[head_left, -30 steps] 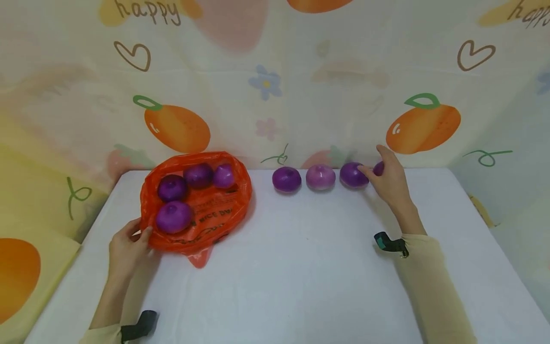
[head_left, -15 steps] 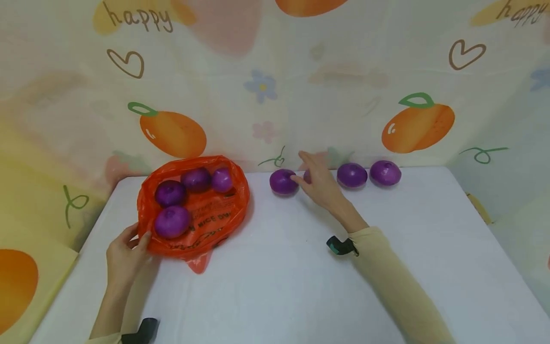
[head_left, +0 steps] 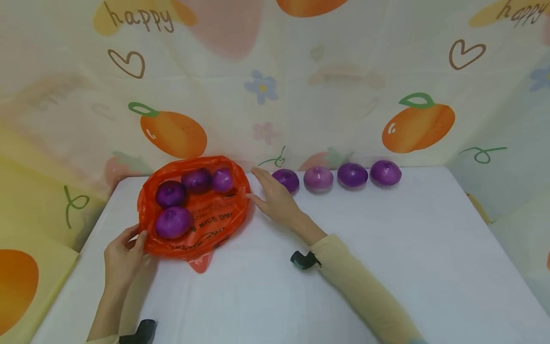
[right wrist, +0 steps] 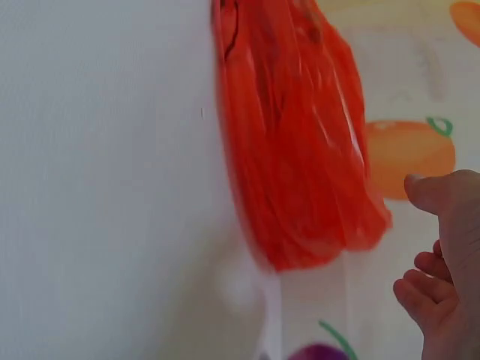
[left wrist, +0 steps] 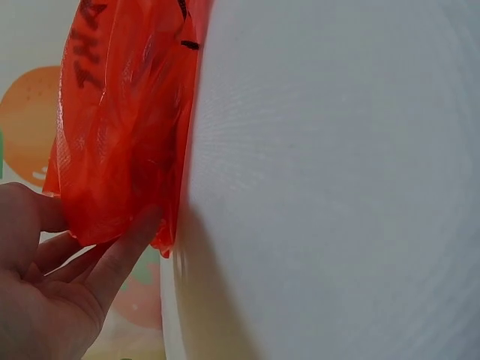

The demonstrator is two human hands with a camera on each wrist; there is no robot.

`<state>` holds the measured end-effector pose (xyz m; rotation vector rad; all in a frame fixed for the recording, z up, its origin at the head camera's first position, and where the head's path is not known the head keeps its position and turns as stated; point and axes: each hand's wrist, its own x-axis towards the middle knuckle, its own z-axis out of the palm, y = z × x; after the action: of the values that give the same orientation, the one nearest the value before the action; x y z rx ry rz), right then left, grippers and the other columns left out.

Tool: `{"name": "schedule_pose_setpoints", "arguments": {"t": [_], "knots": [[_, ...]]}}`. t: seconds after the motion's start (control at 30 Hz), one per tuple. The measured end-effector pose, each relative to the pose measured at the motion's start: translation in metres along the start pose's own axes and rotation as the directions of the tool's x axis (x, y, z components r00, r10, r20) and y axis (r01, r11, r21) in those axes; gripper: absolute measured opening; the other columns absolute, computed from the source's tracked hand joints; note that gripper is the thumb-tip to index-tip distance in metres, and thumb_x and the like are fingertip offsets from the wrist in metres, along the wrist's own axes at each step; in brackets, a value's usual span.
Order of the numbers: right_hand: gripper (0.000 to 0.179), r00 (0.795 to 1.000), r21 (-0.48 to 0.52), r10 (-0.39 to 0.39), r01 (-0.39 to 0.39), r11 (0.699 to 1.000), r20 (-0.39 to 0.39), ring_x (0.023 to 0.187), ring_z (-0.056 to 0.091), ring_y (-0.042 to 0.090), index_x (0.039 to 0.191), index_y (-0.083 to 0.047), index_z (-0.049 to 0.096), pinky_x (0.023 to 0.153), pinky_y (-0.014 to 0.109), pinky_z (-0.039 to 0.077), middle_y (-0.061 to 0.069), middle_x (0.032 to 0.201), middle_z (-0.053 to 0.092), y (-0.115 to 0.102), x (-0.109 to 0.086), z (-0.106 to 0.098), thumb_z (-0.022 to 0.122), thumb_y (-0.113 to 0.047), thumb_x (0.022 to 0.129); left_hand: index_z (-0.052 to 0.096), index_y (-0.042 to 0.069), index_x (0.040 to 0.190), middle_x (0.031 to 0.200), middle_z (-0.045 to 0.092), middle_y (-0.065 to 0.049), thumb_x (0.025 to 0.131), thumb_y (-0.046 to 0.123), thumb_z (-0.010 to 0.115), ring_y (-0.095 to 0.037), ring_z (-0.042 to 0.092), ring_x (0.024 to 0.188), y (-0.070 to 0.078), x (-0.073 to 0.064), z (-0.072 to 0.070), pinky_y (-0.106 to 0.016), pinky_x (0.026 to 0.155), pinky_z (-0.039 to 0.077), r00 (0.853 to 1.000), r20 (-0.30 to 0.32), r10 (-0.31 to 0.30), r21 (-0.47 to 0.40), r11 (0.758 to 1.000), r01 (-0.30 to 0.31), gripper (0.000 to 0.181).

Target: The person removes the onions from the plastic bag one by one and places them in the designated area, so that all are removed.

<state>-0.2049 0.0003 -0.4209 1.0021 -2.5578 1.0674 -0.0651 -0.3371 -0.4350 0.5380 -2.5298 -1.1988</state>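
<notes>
An orange-red plastic bag (head_left: 215,217) stands open on the table with its rim rolled back. Inside are several purple onions (head_left: 173,222). My left hand (head_left: 122,258) holds the bag at its lower left side, thumb and fingers on the plastic; in the left wrist view the fingertips (left wrist: 150,221) lie against the bag's wall. At the opposite side is my right hand (head_left: 277,198), thumb and fingers spread and nothing in its grasp. Its thumb overlaps the bag's right rim in the head view, and the right wrist view shows a gap to the bag (right wrist: 292,172).
Right of the bag, a row of purple onions (head_left: 318,179) runs along the back of the white table (head_left: 266,296). The leftmost row onion (head_left: 288,180) is partly behind my right hand. A fruit-patterned cloth (head_left: 292,95) hangs behind the table.
My right hand has swept left from the right end of the onion row, past the row, to the bag's right side. The left hand stays at the bag.
</notes>
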Motion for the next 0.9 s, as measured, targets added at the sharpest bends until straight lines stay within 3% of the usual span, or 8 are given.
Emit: {"name": "schedule_pose_setpoints", "arguments": {"t": [0.23, 0.37, 0.5, 0.7, 0.9], "knots": [[0.068, 0.994, 0.017, -0.040, 0.039, 0.999, 0.102, 0.141, 0.037, 0.026, 0.147, 0.002, 0.038, 0.114, 0.031, 0.028, 0.018, 0.151, 0.040, -0.035, 0.010, 0.022, 0.065, -0.033, 0.095, 0.057, -0.005, 0.131, 0.126, 0.060, -0.028, 0.100, 0.016, 0.054, 0.027, 0.046, 0.071, 0.002, -0.001, 0.004, -0.003, 0.061, 0.044, 1.000, 0.004, -0.024, -0.025, 0.999, 0.024, 0.039], [0.071, 0.987, 0.017, -0.026, 0.024, 1.000, 0.158, 0.142, 0.034, 0.022, 0.148, 0.000, 0.038, 0.114, 0.028, 0.028, 0.015, 0.153, 0.039, -0.054, 0.017, 0.037, 0.064, -0.038, 0.094, 0.056, -0.004, 0.133, 0.128, 0.059, -0.027, 0.100, 0.019, 0.053, 0.026, 0.045, 0.070, 0.001, -0.001, 0.003, -0.004, 0.060, 0.045, 0.999, 0.015, -0.047, -0.014, 0.999, 0.047, 0.041], [0.076, 0.973, 0.079, 0.058, -0.077, 0.994, 0.222, 0.141, 0.036, 0.018, 0.150, -0.004, 0.036, 0.112, 0.025, 0.030, 0.009, 0.153, 0.039, -0.070, 0.025, 0.055, 0.066, -0.043, 0.092, 0.055, -0.003, 0.135, 0.130, 0.058, -0.027, 0.101, 0.021, 0.052, 0.025, 0.046, 0.070, 0.002, 0.000, 0.003, -0.005, 0.059, 0.046, 0.996, 0.029, -0.080, -0.020, 0.997, 0.081, 0.042], [0.082, 0.940, 0.155, 0.226, -0.271, 0.950, 0.256, 0.137, 0.041, 0.017, 0.150, -0.007, 0.037, 0.109, 0.027, 0.036, 0.006, 0.151, 0.042, -0.086, 0.030, 0.086, 0.072, -0.046, 0.086, 0.053, -0.004, 0.137, 0.133, 0.056, -0.027, 0.101, 0.019, 0.050, 0.023, 0.049, 0.069, 0.004, 0.000, 0.004, -0.008, 0.059, 0.049, 0.987, 0.056, -0.150, -0.074, 0.985, 0.154, 0.042], [0.091, 0.928, 0.073, 0.249, -0.279, 0.958, 0.276, 0.135, 0.043, 0.014, 0.150, -0.009, 0.035, 0.106, 0.025, 0.039, 0.003, 0.151, 0.041, -0.107, 0.037, 0.113, 0.074, -0.052, 0.081, 0.054, -0.004, 0.136, 0.133, 0.056, -0.027, 0.101, 0.019, 0.050, 0.022, 0.048, 0.070, 0.006, 0.000, 0.007, -0.006, 0.060, 0.047, 0.989, 0.052, -0.140, -0.068, 0.987, 0.144, 0.041]]}}
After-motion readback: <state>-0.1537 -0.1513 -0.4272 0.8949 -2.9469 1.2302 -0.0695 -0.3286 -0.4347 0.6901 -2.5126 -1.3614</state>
